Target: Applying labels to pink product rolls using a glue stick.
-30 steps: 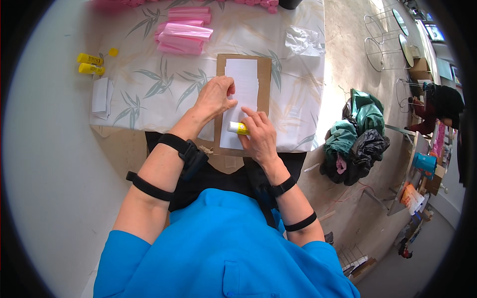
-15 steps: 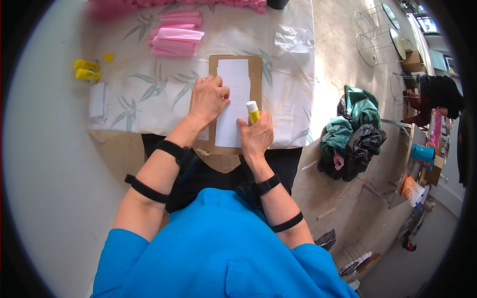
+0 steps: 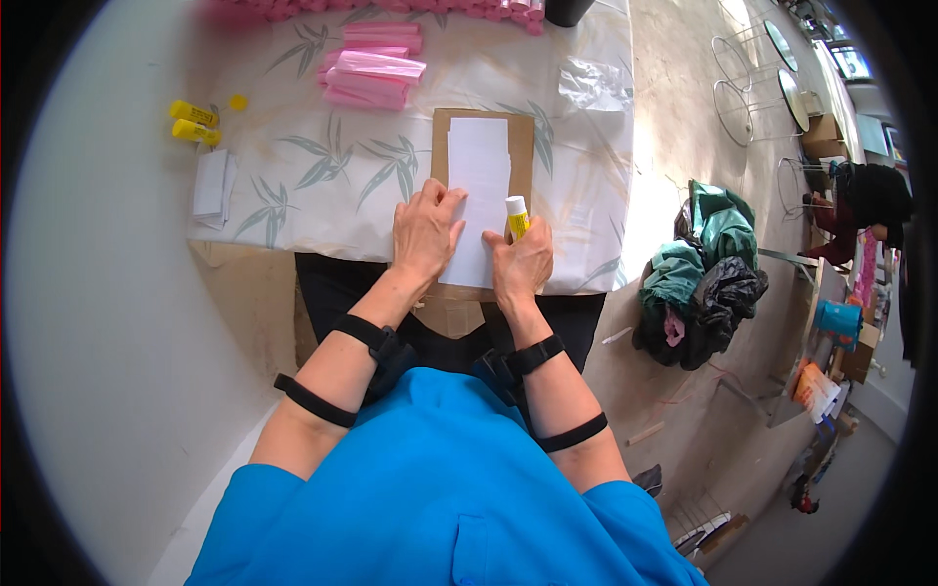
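Note:
A stack of narrow white paper strips point(image 3: 479, 151) lies on a brown cardboard sheet point(image 3: 523, 161), close to the table's near edge. Along the left side of the strips rests my left hand point(image 3: 426, 234), its fingers bent and its thumb apart from them, fingertips at the paper's edge. My right hand point(image 3: 523, 266) is closed round a yellow glue stick point(image 3: 518, 225) whose white end points up and away from me. That hand sits over the lower right edge of the strips, its thumb by the paper.
Pink folded bundles point(image 3: 376, 73) lie farther back on the patterned tablecloth point(image 3: 293, 195). Two yellow glue sticks point(image 3: 195, 125), a round yellow cap point(image 3: 237, 102) and folded white paper point(image 3: 211, 190) are at left. Crumpled clear plastic point(image 3: 594, 86) lies at right. Green and black bags point(image 3: 703, 273) stand on the floor.
My left hand has slid toward me along the strips' left edge, its fingers less curled over the paper. My right hand still holds the glue stick. The whole view has shifted slightly.

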The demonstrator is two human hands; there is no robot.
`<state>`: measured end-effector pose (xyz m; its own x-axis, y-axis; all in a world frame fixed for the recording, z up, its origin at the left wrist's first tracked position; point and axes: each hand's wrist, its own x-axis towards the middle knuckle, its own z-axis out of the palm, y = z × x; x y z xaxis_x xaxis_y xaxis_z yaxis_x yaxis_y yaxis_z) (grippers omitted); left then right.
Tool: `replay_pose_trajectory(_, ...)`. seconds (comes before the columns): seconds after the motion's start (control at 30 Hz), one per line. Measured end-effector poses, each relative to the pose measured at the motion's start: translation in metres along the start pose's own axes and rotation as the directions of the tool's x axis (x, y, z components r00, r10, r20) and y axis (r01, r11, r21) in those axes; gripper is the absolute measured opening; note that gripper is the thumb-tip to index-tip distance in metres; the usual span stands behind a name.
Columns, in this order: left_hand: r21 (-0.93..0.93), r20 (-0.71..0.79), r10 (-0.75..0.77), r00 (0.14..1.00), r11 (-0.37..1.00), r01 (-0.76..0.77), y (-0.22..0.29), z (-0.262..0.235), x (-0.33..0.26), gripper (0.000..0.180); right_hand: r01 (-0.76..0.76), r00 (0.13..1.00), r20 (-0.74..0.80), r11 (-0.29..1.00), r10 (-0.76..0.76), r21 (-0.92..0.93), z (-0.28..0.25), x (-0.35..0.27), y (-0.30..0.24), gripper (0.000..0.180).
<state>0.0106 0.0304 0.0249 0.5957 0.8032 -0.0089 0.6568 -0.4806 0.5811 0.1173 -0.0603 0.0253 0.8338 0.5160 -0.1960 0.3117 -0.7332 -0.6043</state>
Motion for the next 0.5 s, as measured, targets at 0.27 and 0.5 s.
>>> replay_pose_trajectory(0.27, 0.133, 0.206, 0.106, 0.973, 0.982, -0.135, -0.003, -0.013, 0.023, 0.036, -0.019, 1.0, 0.013, 1.0, 0.019, 0.018, 0.001, 0.001, 0.0, 0.046)
replay_pose_trajectory(0.5, 0.179, 0.305, 0.085, 0.949, 0.973, -0.145, 0.001, -0.019, 0.037, 0.035, 0.006, 1.0, -0.017, 0.999, -0.005, 0.031, 0.002, 0.0, 0.004, 0.045)
